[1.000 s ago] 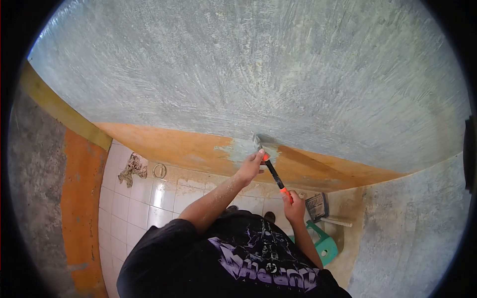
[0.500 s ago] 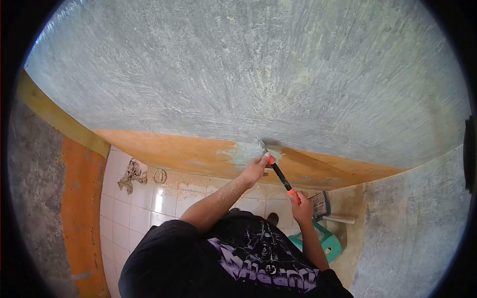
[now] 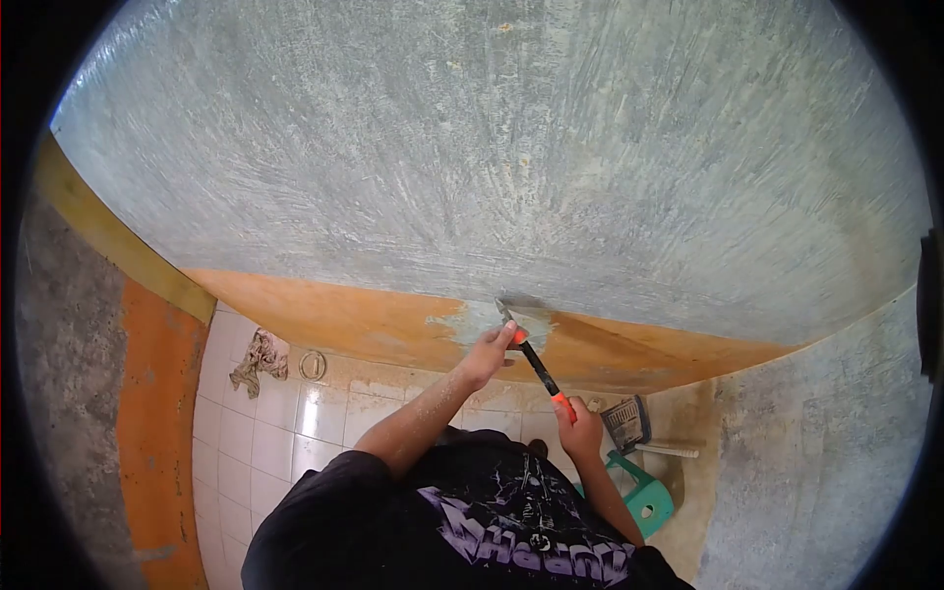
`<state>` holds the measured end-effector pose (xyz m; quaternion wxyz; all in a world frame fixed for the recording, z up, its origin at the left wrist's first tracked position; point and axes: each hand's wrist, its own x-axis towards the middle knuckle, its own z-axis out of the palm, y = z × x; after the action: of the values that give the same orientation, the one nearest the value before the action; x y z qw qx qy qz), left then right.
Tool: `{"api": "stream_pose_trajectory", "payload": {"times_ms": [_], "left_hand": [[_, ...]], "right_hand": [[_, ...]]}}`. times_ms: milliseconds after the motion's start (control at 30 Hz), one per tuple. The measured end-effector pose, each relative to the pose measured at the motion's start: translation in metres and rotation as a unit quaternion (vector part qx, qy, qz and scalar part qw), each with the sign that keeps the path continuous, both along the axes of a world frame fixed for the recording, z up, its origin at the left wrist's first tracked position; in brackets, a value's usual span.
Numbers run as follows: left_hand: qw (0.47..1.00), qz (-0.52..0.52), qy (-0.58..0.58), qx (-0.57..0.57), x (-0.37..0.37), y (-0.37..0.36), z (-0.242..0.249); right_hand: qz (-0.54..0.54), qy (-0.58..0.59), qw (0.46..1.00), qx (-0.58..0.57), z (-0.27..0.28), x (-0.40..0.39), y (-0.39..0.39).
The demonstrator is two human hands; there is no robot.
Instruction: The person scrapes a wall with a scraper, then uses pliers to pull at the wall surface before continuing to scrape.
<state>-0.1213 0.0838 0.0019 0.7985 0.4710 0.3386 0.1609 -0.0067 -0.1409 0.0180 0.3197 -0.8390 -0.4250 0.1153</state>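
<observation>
A long scraper (image 3: 539, 368) with a black and orange handle slants across the front of my body, and both my hands are closed on it. My left hand (image 3: 486, 358) wraps the upper end, just below the blade. Lower down, my right hand (image 3: 581, 430) grips the orange butt of the handle. The blade tip meets the wall near the line between the grey scraped surface (image 3: 413, 187) and the orange painted band (image 3: 344, 307). Around the blade is a pale patch (image 3: 476, 321) where orange paint is gone. Pale dust speckles my left forearm.
White floor tiles (image 3: 270, 447) lie below, with debris along the wall's foot. A stained rag (image 3: 260, 362) and a ring-shaped object (image 3: 312, 366) are at left. At right are a green plastic stool (image 3: 644, 500) and a dark tray (image 3: 626, 423) beside a white stick-like handle (image 3: 669, 450).
Both hands and the scraper have shifted a little left and lower in the view. The blade still meets the wall near the colour line. My camera view has tilted slightly.
</observation>
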Motion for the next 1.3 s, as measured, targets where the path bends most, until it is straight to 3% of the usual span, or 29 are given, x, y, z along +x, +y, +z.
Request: {"api": "stream_pose_trajectory", "payload": {"times_ms": [233,333,733,900,1100,1300], "left_hand": [[1.000,0.020,0.015,0.000,-0.003,-0.002,-0.004],[0.995,0.097,0.002,-0.020,-0.029,0.013,-0.006],[0.998,-0.043,0.034,0.023,-0.026,0.021,0.002],[0.999,-0.002,0.023,0.025,-0.044,0.028,0.005],[1.000,0.017,0.016,0.008,-0.053,0.032,-0.004],[0.998,0.060,0.012,0.027,-0.088,0.056,-0.015]], "right_hand": [[0.015,0.028,0.999,0.037,-0.007,-0.001,0.010],[0.039,0.006,0.999,0.030,-0.004,-0.009,0.028],[0.026,0.021,0.999,0.028,-0.003,-0.011,0.018],[0.043,-0.023,0.999,0.015,0.002,-0.017,0.034],[0.023,0.039,0.999,0.017,-0.003,-0.031,0.039],[0.067,-0.019,0.997,0.020,-0.004,-0.054,0.068]]}}
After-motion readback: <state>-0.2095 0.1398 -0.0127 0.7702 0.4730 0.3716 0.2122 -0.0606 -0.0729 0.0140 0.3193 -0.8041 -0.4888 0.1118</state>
